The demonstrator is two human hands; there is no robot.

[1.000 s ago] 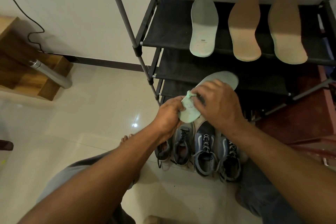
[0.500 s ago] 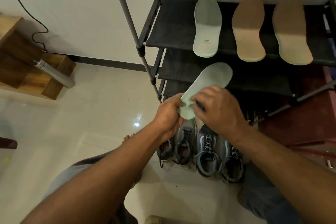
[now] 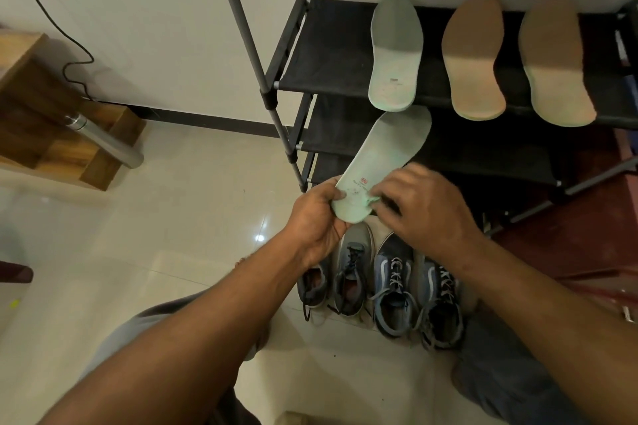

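Observation:
A pale green insole [image 3: 386,155] is held in the air in front of the black shoe rack [image 3: 331,55], its toe end pointing up and to the right. My left hand [image 3: 319,221] grips its heel end from the left, thumb on top. My right hand [image 3: 419,210] pinches the same heel end from the right. A matching green insole [image 3: 396,53] and two tan insoles [image 3: 473,59] [image 3: 556,62] lie side by side on the rack's upper shelf. Below my hands, several grey and blue sneakers [image 3: 395,286] stand in a row on the floor.
The glossy cream tile floor [image 3: 172,217] spreads to the left. A wooden unit [image 3: 51,128] with a metal tube [image 3: 103,141] sits at the far left by the wall. A black cable [image 3: 69,55] hangs from a wall socket. My knees frame the shoes.
The insole has straightened and swung up toward the rack, showing more of its length and its printed label. My right hand has slid down to the heel end.

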